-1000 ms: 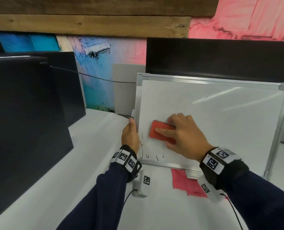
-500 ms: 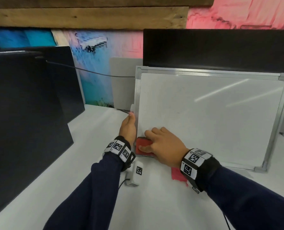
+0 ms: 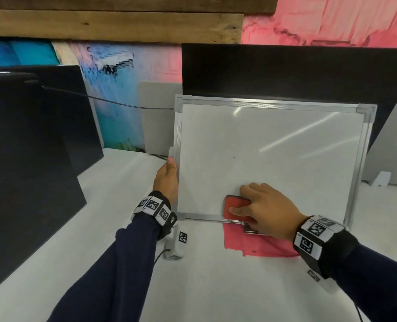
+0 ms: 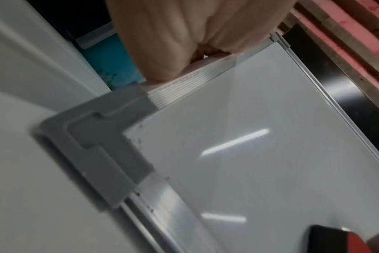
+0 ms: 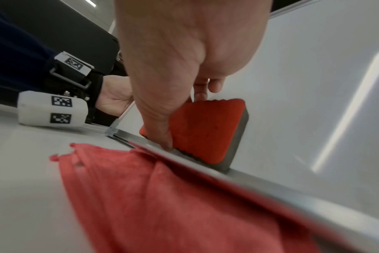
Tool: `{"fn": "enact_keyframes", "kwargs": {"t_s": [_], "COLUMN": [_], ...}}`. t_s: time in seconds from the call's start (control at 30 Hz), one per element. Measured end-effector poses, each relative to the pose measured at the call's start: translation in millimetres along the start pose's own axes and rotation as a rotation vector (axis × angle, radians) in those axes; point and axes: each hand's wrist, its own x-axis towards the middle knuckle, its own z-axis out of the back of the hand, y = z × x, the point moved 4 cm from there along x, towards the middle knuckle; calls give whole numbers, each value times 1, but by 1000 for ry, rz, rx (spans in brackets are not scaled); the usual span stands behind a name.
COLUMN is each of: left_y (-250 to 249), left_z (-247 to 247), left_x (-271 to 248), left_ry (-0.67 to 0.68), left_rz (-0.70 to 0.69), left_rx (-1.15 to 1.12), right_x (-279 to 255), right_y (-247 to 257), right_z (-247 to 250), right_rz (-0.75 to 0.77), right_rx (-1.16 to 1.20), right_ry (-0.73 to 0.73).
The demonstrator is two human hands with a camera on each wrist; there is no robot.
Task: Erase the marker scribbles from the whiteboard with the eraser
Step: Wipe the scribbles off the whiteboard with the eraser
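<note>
Two dark panels (image 3: 30,159) are leaning at the far left of the white worktop (image 3: 100,228). No brand or readable writing is showing anywhere; only square black-and-white coded tags are sitting on the wristbands (image 3: 154,206). The left hand (image 3: 167,180) is gripping the left frame edge of the whiteboard (image 3: 274,147), thumb on the front rail, fingers wrapped behind. The board is standing tilted back against a black panel (image 3: 285,70), its face now looking wiped, with only specks near the lower-left corner in the left wrist view. A second ago, scribbles were showing along the lower left; they are gone. The right hand (image 3: 264,208) is holding the red eraser (image 3: 235,205) pressed flat against the board's bottom edge, touching the lower rail, having moved rightward from the lower-left corner half a second ago. A red cloth (image 3: 257,245) is lying on the worktop just below, partly under the board.
</note>
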Motion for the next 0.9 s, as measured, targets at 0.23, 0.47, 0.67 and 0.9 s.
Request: {"fn": "enact_keyframes", "kwargs": {"t_s": [0.23,0.47,0.67,0.9], "left_y": [5,5,3,5], "left_z": [-3,-6,-10,-10], "left_x": [4,2,-2,0], "left_ry": [-34,-99,-187,-252], "left_rz": [8,5,12,30], "left_rx": [-10,-27,-3,-14], "right_x": [14,21,10,-19], "right_y": [12,-17,-63,-35], "right_z": [-1,32,54,9], "right_rz": [-52,-161,-421,-197], "right_rx": [86,83,139,104], "right_ry": [-66,-163,-331,-51]}}
